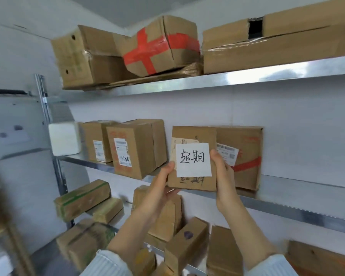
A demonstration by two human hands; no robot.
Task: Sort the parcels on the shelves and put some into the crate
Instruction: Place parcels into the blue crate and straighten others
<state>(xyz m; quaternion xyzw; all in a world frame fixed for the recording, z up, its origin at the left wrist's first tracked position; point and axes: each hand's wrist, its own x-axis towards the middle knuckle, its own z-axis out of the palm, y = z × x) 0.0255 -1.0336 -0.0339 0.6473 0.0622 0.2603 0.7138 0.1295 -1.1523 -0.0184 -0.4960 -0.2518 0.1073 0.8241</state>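
A small brown parcel (193, 136) with a white handwritten paper label (193, 159) on its front stands at the front edge of the middle shelf (287, 188). My left hand (161, 182) grips its lower left corner, thumb on the front. My right hand (223, 172) grips its right side, thumb beside the label. Behind it to the right leans a flat carton with red tape (245, 156). Two labelled cartons (131, 148) stand to the left. No crate is in view.
The top shelf (207, 82) carries large cartons, one with a red tape cross (157, 48). A white foam box (64, 138) sits at the middle shelf's left end. Several small parcels (82, 198) crowd the lower shelves. A metal upright (46, 114) stands at left.
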